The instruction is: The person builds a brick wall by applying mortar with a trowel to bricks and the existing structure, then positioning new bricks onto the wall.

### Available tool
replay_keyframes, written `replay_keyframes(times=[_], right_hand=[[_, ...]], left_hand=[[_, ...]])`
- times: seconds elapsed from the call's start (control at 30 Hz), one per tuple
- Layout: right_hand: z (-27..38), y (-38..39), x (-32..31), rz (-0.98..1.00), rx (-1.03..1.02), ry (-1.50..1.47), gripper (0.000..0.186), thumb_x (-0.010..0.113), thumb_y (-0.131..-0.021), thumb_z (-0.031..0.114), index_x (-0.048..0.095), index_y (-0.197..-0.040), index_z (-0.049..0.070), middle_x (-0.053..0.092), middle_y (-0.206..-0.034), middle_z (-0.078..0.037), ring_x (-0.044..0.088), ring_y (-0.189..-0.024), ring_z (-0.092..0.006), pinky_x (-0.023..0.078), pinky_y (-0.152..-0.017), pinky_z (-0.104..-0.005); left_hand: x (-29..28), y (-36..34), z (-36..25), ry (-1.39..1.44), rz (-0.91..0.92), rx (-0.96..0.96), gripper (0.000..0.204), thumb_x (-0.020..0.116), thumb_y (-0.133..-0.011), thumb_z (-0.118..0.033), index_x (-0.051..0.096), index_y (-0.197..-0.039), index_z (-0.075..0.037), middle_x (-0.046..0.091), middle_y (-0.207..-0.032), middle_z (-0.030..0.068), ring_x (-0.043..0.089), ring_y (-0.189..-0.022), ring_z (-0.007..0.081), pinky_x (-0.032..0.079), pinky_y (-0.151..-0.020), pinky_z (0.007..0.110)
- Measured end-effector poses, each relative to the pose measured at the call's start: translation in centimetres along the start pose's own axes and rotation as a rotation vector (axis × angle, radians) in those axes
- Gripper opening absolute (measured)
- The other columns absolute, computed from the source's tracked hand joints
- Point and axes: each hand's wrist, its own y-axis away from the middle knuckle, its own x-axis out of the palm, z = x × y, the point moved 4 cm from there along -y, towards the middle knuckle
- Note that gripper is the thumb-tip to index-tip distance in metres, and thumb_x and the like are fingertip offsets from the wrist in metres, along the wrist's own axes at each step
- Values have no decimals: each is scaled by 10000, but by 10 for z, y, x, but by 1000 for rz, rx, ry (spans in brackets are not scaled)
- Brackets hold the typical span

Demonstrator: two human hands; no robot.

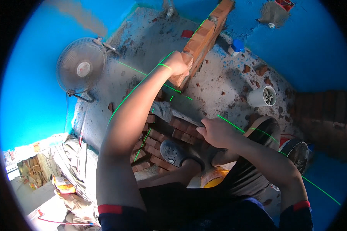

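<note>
My left hand (178, 63) is closed over the end brick (178, 79) of a narrow brick wall (199, 38), its fingers bent around the brick's side. Lower and to the right, my right hand (216, 133) is closed in a fist above the bricks by my feet. From that fist a shaded grey tool (164, 111) reaches left; it looks like a mortar-smeared trowel, with its handle mostly hidden. Several loose red bricks (158, 148) lie stacked beneath it, beside my grey clog (171, 153). Green laser lines cross the wall, floor and my arms.
A fan (83, 69) stands at the left by the blue wall (34, 96). On the right are a white bucket (257, 97), a blue-lidded container (237, 47) and brick fragments (261, 70). A yellow bucket (214, 178) sits near my legs; crumpled sheeting (67, 161) lies lower left.
</note>
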Motion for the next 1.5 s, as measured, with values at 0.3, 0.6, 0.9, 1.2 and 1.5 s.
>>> replay_keyframes(times=[0.3,0.6,0.9,1.2,1.5], right_hand=[[1,-27,-34,7,194,-64,391,512,-949,388,588,-1050,18,645,-970,-221,637,-934,-385,499,-839,-479],[5,-22,-51,123,249,-122,423,497,-954,401,586,-1093,12,632,-1023,-211,617,-1006,-359,485,-864,-461],[-5,-25,-43,58,211,-125,491,512,-932,447,566,-1196,37,599,-1146,-234,574,-1104,-373,448,-957,-444],[2,-18,-47,56,216,-213,457,486,-953,412,549,-1139,-1,611,-1119,-225,594,-1076,-384,465,-934,-464],[-8,-19,-33,15,206,-128,494,463,-961,446,531,-1230,37,587,-1206,-210,559,-1153,-355,435,-992,-439]], left_hand=[[6,-1,3,84,3,-2,693,868,-605,-248,587,-1110,134,639,-1101,263,635,-1035,340,506,-860,403],[10,-7,5,22,-36,-7,714,877,-602,-270,582,-1114,131,621,-1139,273,613,-1078,359,493,-885,400],[11,-10,13,66,-56,28,678,867,-583,-271,601,-1056,136,637,-1067,294,631,-1027,379,489,-868,406],[14,-16,24,103,-91,15,591,837,-583,-179,604,-1021,141,648,-1010,288,647,-977,357,501,-827,408],[17,-16,23,172,-85,40,546,831,-592,-151,598,-998,129,653,-954,248,651,-928,317,501,-792,401]])
